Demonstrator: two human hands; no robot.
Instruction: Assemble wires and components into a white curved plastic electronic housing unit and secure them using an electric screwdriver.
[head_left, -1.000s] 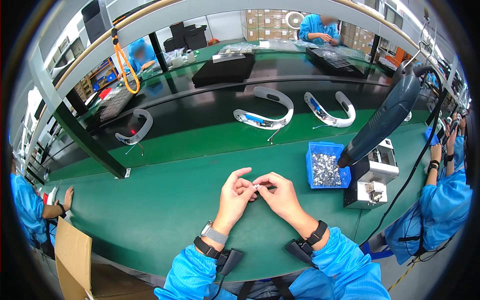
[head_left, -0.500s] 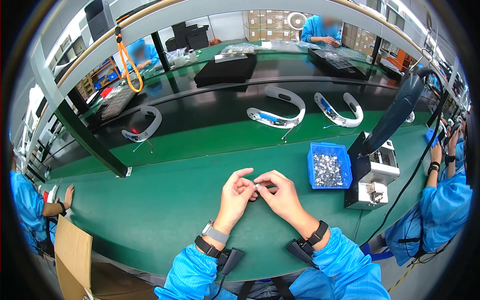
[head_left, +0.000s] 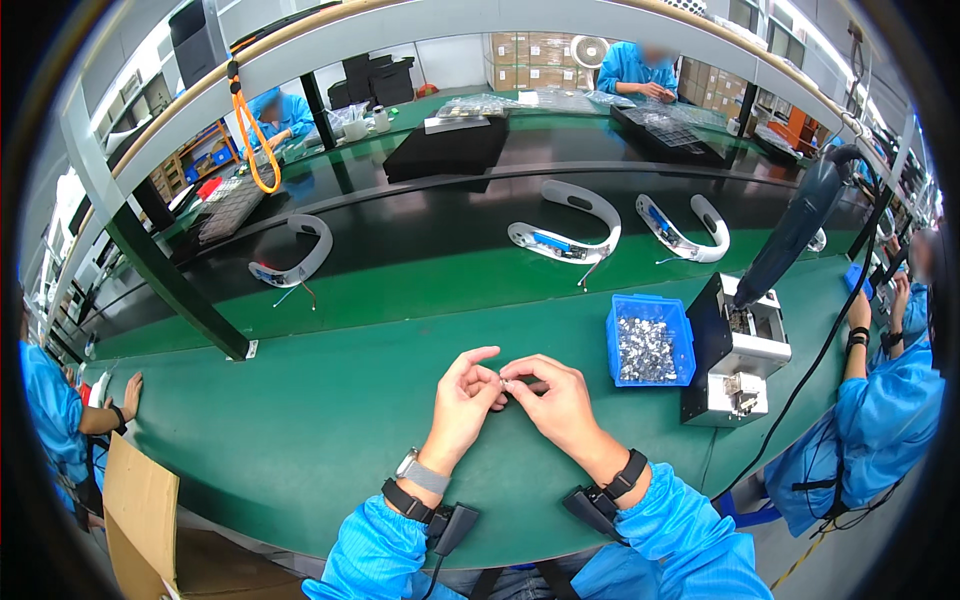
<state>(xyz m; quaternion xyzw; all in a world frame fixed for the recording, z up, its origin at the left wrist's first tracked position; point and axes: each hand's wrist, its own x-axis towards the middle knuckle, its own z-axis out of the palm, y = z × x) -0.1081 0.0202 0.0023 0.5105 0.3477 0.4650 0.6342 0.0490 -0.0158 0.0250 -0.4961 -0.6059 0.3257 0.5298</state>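
Note:
Over the green table, my left hand and my right hand meet at the fingertips. Thumbs and index fingers of both pinch a tiny pale metallic part; fingers cover most of it, so its kind is not clear. To the right of my hands stands a blue bin filled with many small silver and white pieces. Beside the bin is a black and silver bench machine with a small metal fixture at its front.
White U-shaped housings with blue parts and loose wires lie on the dark belt beyond. A dark handheld tool hangs above the machine. A cardboard box stands lower left. Co-workers sit at both sides and across.
The U-shaped housings have shifted slightly right along the belt. My fingers have closed further round the tiny part, hiding more of it. The view has shifted slightly.

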